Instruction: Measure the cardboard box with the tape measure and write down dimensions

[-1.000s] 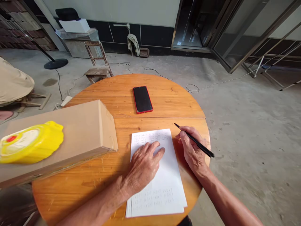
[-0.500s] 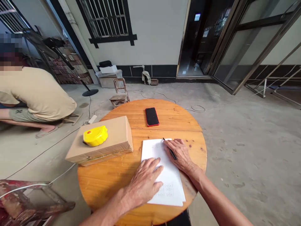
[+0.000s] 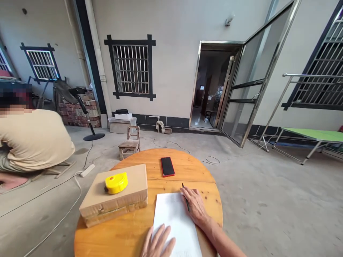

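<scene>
A round, orange-brown wooden table [image 3: 125, 235] fills the lower middle of the view. On its left part lies a flat brown cardboard box [image 3: 115, 194], and on top of that sits a yellow plastic tape measure [image 3: 116, 182]. A white sheet of paper [image 3: 175, 221] lies on the near right part of the table, its long axis running from the person towards the far edge, leaning slightly left. Beyond it, near the far rim, a red-cased phone with a dark screen [image 3: 167, 166] lies flat, long axis also pointing away. The left hand [image 3: 158, 244] rests flat and open on the sheet's near end, fingers spread, gripping nothing. The right hand [image 3: 195, 207] lies at the sheet's far right corner, fingers closed around a thin black pen [image 3: 185, 195] whose tip points away and slightly left, at the paper's top edge.
</scene>
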The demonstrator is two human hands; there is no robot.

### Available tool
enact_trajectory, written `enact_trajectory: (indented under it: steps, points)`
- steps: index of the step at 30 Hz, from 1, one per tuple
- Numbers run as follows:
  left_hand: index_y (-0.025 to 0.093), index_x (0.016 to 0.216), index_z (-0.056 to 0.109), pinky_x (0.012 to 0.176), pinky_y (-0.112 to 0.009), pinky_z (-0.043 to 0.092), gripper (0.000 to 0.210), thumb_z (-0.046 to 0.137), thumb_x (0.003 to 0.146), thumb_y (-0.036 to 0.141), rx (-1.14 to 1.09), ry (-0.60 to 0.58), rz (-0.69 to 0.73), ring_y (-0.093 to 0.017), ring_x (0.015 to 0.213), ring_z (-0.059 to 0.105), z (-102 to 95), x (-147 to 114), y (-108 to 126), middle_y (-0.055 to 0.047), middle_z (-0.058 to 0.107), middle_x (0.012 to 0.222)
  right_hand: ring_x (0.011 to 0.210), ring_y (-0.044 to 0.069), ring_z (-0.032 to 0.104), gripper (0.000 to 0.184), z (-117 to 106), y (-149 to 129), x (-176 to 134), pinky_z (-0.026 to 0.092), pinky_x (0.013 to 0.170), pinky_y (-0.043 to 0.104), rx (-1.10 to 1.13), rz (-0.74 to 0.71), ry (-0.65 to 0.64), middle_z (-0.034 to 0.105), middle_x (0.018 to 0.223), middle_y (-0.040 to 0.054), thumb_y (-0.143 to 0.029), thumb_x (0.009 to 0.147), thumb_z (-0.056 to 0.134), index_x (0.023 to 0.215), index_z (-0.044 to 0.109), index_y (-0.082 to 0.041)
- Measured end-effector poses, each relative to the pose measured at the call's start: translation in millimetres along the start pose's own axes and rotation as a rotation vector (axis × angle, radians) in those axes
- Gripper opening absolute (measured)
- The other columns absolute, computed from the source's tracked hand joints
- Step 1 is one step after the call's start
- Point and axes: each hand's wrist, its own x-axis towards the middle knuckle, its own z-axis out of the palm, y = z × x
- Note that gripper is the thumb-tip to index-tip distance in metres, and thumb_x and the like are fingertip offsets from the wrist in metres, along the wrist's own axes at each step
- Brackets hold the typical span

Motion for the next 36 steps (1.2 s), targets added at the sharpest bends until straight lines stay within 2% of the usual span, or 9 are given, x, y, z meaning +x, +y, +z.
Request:
enact_trajectory:
  steps: [3,5,7,9,12,18,24,30,36]
  points:
    - [0.031,0.119,0.064,0.096,-0.037,0.048,0.043,0.061,0.084,0.057,-0.106,-0.082,-0.006,-0.024,0.111,0.064,-21.7,8,2,-0.003,0.069,0.123,0.088,0.023,0.066,0.03,-1,-5,1,0.043,0.082,0.038,-0.034,-0.002,-0.033,0.073,0.101,0.0075,-0.018,0.097,0.04,0.116,0.063,-0.024]
    - [0.027,0.121,0.063,0.1,-0.042,0.046,0.051,0.066,0.079,0.056,-0.211,-0.161,-0.128,-0.028,0.118,0.059,-39.4,14,9,-0.005,0.065,0.128,0.089,0.023,0.064,0.028,-4,-9,1,0.042,0.083,0.038,-0.054,0.012,-0.06,0.074,0.097,0.0069,-0.019,0.097,0.041,0.111,0.065,-0.023]
    - [0.027,0.125,0.061,0.108,-0.047,0.039,0.054,0.069,0.077,0.052,-0.325,-0.24,-0.291,-0.031,0.127,0.051,-55.3,19,17,-0.006,0.059,0.136,0.097,0.024,0.063,0.03,-8,-12,0,0.04,0.087,0.039,-0.072,0.04,-0.084,0.073,0.105,0.0084,-0.02,0.098,0.039,0.113,0.065,-0.022]
    - [0.026,0.124,0.062,0.113,-0.051,0.031,0.052,0.069,0.078,0.049,-0.434,-0.293,-0.355,-0.032,0.13,0.047,-65.7,24,23,-0.008,0.058,0.136,0.106,0.026,0.06,0.034,-11,-15,-1,0.037,0.092,0.04,-0.093,0.082,-0.106,0.07,0.117,0.0118,-0.02,0.099,0.037,0.121,0.062,-0.02]
    - [0.025,0.124,0.061,0.114,-0.052,0.027,0.051,0.068,0.079,0.049,-0.481,-0.312,-0.379,-0.031,0.133,0.043,-69.8,27,25,-0.009,0.056,0.138,0.116,0.027,0.055,0.04,-12,-22,-2,0.035,0.095,0.041,-0.122,0.09,-0.171,0.063,0.129,0.0143,-0.016,0.095,0.04,0.132,0.056,-0.019]
    - [0.023,0.117,0.064,0.113,-0.048,0.029,0.048,0.073,0.076,0.047,-0.487,-0.296,-0.38,-0.029,0.129,0.046,-71.4,29,23,-0.008,0.059,0.132,0.112,0.026,0.058,0.041,-16,-35,-2,0.034,0.095,0.04,-0.157,0.01,-0.323,0.067,0.121,0.0108,-0.01,0.09,0.046,0.122,0.064,-0.025]
    - [0.022,0.114,0.066,0.111,-0.046,0.032,0.041,0.073,0.079,0.041,-0.526,-0.29,-0.361,-0.029,0.128,0.047,-77.2,31,23,-0.009,0.06,0.131,0.12,0.025,0.055,0.055,-35,-41,-34,0.036,0.096,0.037,-0.161,0.118,-0.312,0.057,0.139,0.0143,-0.003,0.085,0.041,0.137,0.054,-0.019]
    - [0.02,0.117,0.066,0.108,-0.041,0.039,0.033,0.064,0.087,0.034,-0.538,-0.311,-0.373,-0.025,0.125,0.053,-85.2,25,10,-0.009,0.062,0.131,0.115,0.021,0.058,0.039,-39,-59,-63,0.039,0.096,0.033,-0.07,0.087,-0.292,0.064,0.13,0.0094,-0.014,0.093,0.041,0.125,0.062,-0.021]
    - [0.019,0.122,0.064,0.11,-0.041,0.039,0.038,0.064,0.086,0.028,-0.501,-0.362,-0.414,-0.025,0.132,0.048,-96.7,13,5,-0.01,0.056,0.139,0.117,0.024,0.056,0.037,-29,-53,-62,0.037,0.097,0.036,0.023,0.092,-0.238,0.063,0.131,0.0099,-0.015,0.094,0.041,0.124,0.062,-0.021]
